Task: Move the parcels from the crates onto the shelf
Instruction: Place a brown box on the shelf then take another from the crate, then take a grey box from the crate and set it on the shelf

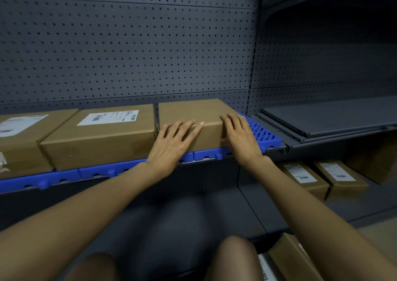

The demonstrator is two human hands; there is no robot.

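Observation:
A plain brown cardboard parcel [193, 113] sits on the blue plastic mat [263, 133] of the shelf, at the right end of a row. My left hand [174, 143] lies flat on its front left edge, fingers straight and spread. At the parcel's front right corner, my right hand [240, 134] presses with fingers extended over the top edge and the thumb against the front face. To its left stand a labelled parcel [103, 132] and another labelled parcel [19, 138] at the far left.
A grey pegboard [129, 50] backs the shelf. A bare grey shelf board [326, 115] lies to the right. Two labelled parcels [322, 176] rest on the lower shelf at right. More parcels [287, 257] show at the bottom right, beside my knees.

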